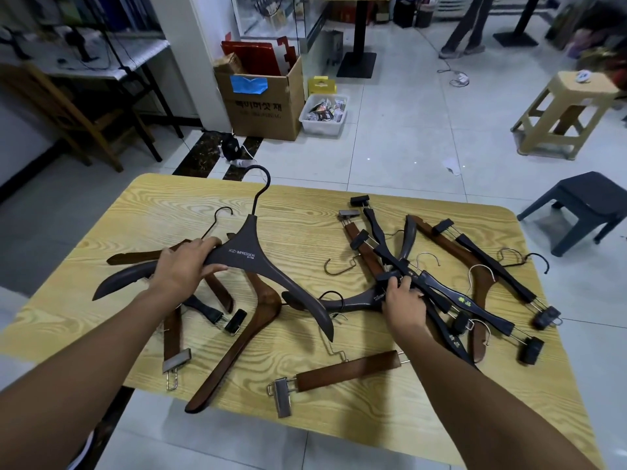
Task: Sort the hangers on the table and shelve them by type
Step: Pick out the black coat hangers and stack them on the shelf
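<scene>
A pale wood-grain table [298, 212] stands on a tiled floor. Above its left half, my left hand [185, 266] grips a dark grey coat hanger [244, 256] by one arm. My right hand [403, 300] closes on a tangled heap of clip hangers [437, 286] at the table's right.

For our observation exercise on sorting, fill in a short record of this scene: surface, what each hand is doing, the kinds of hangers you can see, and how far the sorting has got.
surface: wooden table
left hand: grips one arm of a dark grey coat hanger, lifted above the others
right hand: reaches into the pile of dark clip hangers
hanger kinds: dark grey coat hangers, brown wooden coat hanger, brown clip hanger, dark clip hangers
sorting: kinds still mixed across the table; no shelf in view
</scene>
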Demonstrator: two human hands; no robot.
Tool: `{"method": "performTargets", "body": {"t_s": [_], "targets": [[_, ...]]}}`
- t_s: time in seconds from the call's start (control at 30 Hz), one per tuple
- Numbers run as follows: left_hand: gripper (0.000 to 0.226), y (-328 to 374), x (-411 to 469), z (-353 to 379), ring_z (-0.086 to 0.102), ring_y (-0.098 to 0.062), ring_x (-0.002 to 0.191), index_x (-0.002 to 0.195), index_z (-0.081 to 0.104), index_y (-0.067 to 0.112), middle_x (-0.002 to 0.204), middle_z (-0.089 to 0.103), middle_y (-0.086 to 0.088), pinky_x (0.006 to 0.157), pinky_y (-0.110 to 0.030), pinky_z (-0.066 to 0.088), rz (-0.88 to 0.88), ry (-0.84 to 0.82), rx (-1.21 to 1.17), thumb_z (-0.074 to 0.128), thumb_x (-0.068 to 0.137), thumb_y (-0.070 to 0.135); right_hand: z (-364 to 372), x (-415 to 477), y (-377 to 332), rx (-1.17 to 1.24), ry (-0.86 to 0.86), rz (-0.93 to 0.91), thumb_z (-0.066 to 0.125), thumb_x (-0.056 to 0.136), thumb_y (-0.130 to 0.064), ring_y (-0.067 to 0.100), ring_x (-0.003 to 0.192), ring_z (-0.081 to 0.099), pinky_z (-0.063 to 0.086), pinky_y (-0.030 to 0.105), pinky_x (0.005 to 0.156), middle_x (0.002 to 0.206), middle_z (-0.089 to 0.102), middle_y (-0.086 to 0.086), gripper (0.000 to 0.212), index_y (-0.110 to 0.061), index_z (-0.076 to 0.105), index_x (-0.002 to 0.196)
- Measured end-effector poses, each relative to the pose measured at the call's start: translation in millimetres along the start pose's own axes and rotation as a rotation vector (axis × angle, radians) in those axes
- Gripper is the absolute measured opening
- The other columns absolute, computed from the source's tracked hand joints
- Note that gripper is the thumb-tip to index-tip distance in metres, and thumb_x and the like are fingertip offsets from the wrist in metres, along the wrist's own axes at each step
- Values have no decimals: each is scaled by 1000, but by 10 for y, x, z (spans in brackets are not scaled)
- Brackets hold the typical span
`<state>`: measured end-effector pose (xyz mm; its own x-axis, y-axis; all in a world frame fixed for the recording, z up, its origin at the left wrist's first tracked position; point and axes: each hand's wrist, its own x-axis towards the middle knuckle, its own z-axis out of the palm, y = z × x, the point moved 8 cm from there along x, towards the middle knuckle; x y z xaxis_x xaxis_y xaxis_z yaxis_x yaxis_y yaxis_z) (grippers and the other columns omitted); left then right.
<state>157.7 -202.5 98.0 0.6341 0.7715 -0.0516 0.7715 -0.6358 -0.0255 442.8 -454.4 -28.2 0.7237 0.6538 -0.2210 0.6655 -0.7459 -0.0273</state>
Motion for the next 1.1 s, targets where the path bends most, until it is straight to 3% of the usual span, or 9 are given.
{"method": "performTargets", "body": {"t_s": [0.1, 0.27, 0.37, 0.5, 0.7, 0.87, 1.1], "targets": [[50, 35, 24, 35, 57, -25, 108, 129, 45, 22, 114, 59, -3, 87, -44, 39, 5, -8, 5, 51, 88, 51, 20, 27, -3, 4, 8, 17, 48, 93, -6, 27, 91, 64, 44, 29, 57, 136, 35, 18, 33, -11, 34, 123], [51, 92, 94, 114, 56, -24, 109, 129, 44, 24, 113, 60, -2, 86, -43, 39, 20, -16, 3, 52, 87, 52, 50, 113, 23, -26, 46, -10, 54, 90, -6, 23, 73, 66, 32, 26, 43, 136, 38, 15, 64, -16, 20, 143], [49, 130, 125, 127, 56, -24, 107, 129, 44, 26, 110, 60, -1, 84, -42, 38, 41, -5, -26, 52, 87, 50, 29, 169, 11, 35, 37, -39, 58, 88, -4, 31, 79, 66, 40, 31, 51, 134, 41, 16, 69, -21, 19, 142], [50, 218, 174, 93, 58, -24, 107, 131, 43, 27, 112, 61, -1, 85, -43, 39, 55, 5, -21, 52, 87, 50, -71, 228, 81, 94, 52, -81, 54, 88, -1, 35, 83, 64, 44, 36, 62, 134, 39, 19, 66, -23, 22, 142], [50, 317, 215, 47, 58, -23, 106, 129, 45, 25, 113, 61, -1, 84, -43, 40, 48, 18, -28, 52, 87, 51, -449, 446, 416, 93, 124, -67, 55, 85, 4, 32, 83, 61, 51, 38, 64, 127, 43, 18, 50, -16, 39, 128], [52, 411, 237, 92, 57, -23, 109, 130, 45, 26, 114, 61, 0, 86, -41, 38, 49, -18, -4, 51, 87, 53, -663, 630, 665, 43, 170, -40, 61, 88, -6, 33, 84, 63, 43, 36, 61, 121, 47, 16, 27, -8, 51, 113], [53, 518, 212, 129, 56, -24, 111, 131, 45, 25, 115, 60, -1, 83, -41, 39, 59, -21, 28, 52, 86, 53, -481, 613, 754, -86, 96, -31, 53, 89, 2, 32, 92, 62, 37, 32, 60, 119, 50, 12, 29, -8, 54, 116]]}}
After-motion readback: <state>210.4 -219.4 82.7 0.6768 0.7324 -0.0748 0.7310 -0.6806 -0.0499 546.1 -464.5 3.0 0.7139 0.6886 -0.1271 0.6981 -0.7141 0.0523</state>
